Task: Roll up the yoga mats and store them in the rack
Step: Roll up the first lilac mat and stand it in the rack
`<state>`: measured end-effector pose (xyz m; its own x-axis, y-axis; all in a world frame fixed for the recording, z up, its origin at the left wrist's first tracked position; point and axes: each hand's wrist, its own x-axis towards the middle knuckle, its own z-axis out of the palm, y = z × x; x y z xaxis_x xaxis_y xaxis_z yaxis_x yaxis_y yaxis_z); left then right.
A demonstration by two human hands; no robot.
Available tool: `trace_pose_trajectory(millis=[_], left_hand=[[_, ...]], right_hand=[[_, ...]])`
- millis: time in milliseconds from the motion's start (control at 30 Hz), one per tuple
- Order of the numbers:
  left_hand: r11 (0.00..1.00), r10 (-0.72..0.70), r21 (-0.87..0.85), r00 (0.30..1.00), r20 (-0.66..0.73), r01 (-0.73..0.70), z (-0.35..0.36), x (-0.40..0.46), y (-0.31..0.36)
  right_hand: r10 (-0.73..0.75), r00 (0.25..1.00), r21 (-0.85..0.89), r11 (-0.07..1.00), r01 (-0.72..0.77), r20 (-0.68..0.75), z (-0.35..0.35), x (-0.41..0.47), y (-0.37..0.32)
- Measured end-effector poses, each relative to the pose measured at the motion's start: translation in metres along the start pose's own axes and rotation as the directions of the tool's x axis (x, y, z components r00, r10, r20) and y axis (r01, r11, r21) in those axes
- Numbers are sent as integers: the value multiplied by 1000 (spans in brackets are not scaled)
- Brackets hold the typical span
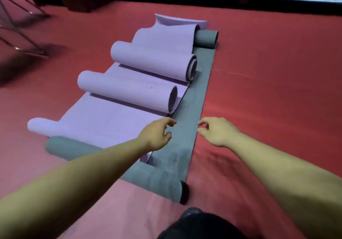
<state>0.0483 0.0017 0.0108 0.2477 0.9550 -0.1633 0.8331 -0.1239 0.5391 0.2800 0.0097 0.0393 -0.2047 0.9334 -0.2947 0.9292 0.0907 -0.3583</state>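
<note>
A grey mat lies flat on the red floor, curled at both ends, with several lilac mats in loose rolls overlapping its left side. Both hands hover over its near half: the left hand above the left edge, the right hand above the right edge. Each has fingers loosely curled, holding nothing.
</note>
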Motion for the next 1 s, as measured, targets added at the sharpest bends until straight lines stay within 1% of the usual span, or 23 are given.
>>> trace_pose_trajectory(millis=[67, 100, 167, 200, 267, 333, 400, 433, 467, 567, 633, 700, 733, 767, 800, 833, 933, 1000], left_hand=[[984, -119, 149, 987, 105, 103, 12, 1, -42], [960, -174, 246, 972, 158, 132, 17, 1, -60], [887, -269, 437, 936, 227, 149, 29, 0, -90], [845, -314, 511, 920, 234, 159, 34, -1, -103], [769, -403, 606, 890, 215, 202, 47, -2, -126], [726, -485, 643, 844, 228, 244, 52, 0, -139], [691, -517, 689, 815, 261, 218, 45, 4, -146], [677, -505, 712, 820, 269, 183, 38, 7, -148], [674, -476, 722, 840, 259, 159, 29, 9, -150], [707, -343, 693, 925, 162, 142, -3, 11, -147], [727, -223, 679, 970, 91, 103, -28, 8, -136], [753, -83, 653, 996, -31, 83, -61, 4, -122], [778, 16, 626, 994, -107, 54, -80, 2, -114], [799, 127, 602, 975, -182, 9, -101, -1, -104], [803, 208, 596, 950, -231, -31, -123, -4, -92], [795, 265, 603, 931, -250, -65, -145, -10, -77], [764, 341, 633, 910, -234, -124, -197, -29, -32], [743, 323, 660, 923, -209, -111, -214, -39, -13]], right_hand=[[-5, 998, 7, 1000, 5, 55, 29, 23, -11], [-7, 997, 17, 1000, 6, 79, 40, 32, -15], [-6, 993, 45, 999, 1, 121, 58, 48, -19], [-6, 990, 57, 998, -2, 139, 65, 54, -19], [-18, 987, 77, 997, 6, 162, 76, 62, -18], [-27, 985, 94, 996, 11, 173, 82, 67, -17], [-25, 984, 113, 994, 5, 176, 83, 68, -17], [-21, 984, 122, 993, 0, 176, 81, 67, -17], [-18, 984, 130, 992, -5, 176, 80, 66, -18], [-25, 987, 173, 985, -3, 158, 70, 58, -28], [-72, 987, 183, 982, 45, 143, 58, 46, -42], [-142, 982, 162, 979, 121, 126, 40, 32, -62], [-179, 978, 152, 975, 161, 111, 29, 25, -74], [-216, 973, 150, 968, 202, 84, 16, 19, -86], [-245, 968, 160, 959, 235, 48, 2, 12, -100], [-263, 965, 183, 949, 256, 10, -13, 6, -114], [-266, 960, 248, 928, 279, -85, -54, -17, -155], [-269, 958, 216, 934, 285, -98, -69, -29, -173]])
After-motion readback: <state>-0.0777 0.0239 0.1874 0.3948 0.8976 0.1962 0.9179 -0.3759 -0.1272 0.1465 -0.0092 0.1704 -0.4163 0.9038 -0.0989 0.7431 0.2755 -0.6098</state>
